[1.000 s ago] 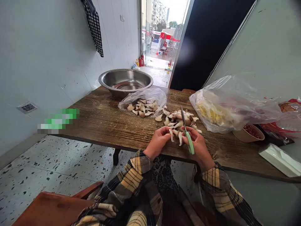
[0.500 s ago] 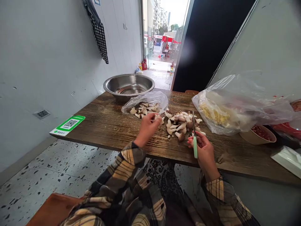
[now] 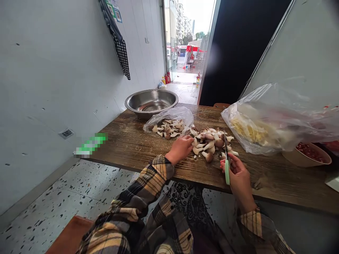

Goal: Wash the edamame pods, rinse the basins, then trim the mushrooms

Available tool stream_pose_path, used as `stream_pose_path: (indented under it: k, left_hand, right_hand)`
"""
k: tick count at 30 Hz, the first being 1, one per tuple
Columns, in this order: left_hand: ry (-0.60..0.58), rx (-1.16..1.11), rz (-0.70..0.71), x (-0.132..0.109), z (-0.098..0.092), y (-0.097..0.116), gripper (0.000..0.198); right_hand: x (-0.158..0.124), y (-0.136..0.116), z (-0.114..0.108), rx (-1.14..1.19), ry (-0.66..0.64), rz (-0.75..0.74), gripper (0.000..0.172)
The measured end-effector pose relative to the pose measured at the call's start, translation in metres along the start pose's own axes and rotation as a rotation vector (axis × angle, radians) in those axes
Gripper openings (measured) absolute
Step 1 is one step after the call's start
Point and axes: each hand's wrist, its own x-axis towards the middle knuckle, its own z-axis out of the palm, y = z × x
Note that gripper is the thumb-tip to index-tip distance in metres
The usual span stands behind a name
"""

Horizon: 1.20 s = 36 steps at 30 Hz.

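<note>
My left hand reaches to the left edge of a heap of brown-capped mushrooms, its fingers drawn together on a mushroom there. The fingertips are partly hidden. My right hand grips scissors with light green handles, the dark blades pointing away from me over the heap's right side. Behind my left hand lies a clear plastic bag, with mushroom pieces at its open mouth.
A wide steel basin stands at the table's far left. On the right are a clear bag of yellowish food and a bowl of red contents. A green-and-white card lies at the left edge of the wooden table.
My left hand has moved right, from beside the bag's mouth to the mushroom heap. The right hand keeps hold of the scissors in nearly the same place. The view has turned slightly left.
</note>
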Motion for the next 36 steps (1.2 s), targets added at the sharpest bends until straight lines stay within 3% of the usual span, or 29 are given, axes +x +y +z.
stream_pose_path:
  k: [4, 8, 14, 18, 23, 28, 32, 36]
  left_hand:
    - [-0.014, 0.332, -0.165, 0.014, 0.007, -0.001, 0.032]
    - [-0.032, 0.401, -0.265, 0.021, 0.010, -0.009, 0.034]
    - [0.065, 0.133, -0.282, 0.013, 0.011, -0.026, 0.039]
    - [0.116, -0.093, -0.359, 0.002, 0.008, -0.031, 0.028]
    - [0.152, 0.069, -0.243, -0.004, 0.009, -0.023, 0.026]
    - [0.073, 0.262, -0.176, 0.003, 0.013, -0.019, 0.019]
    - [0.167, -0.007, -0.202, 0.000, 0.009, -0.017, 0.012]
    - [0.139, -0.695, -0.232, -0.015, 0.000, -0.003, 0.029]
  right_hand:
    - [-0.001, 0.000, 0.001, -0.048, 0.001, -0.001, 0.061]
    - [0.000, 0.003, 0.001, -0.083, -0.002, -0.010, 0.060]
    - [0.000, 0.005, 0.002, -0.097, -0.003, -0.043, 0.058]
    - [-0.001, 0.004, 0.004, -0.111, -0.001, -0.061, 0.060]
    - [-0.001, 0.002, 0.005, -0.129, -0.020, -0.058, 0.061]
    - [0.000, 0.006, 0.004, -0.174, -0.016, -0.080, 0.060]
    - [-0.001, 0.006, 0.004, -0.216, -0.025, -0.125, 0.057]
    - [-0.004, 0.002, 0.002, -0.285, -0.079, -0.144, 0.056]
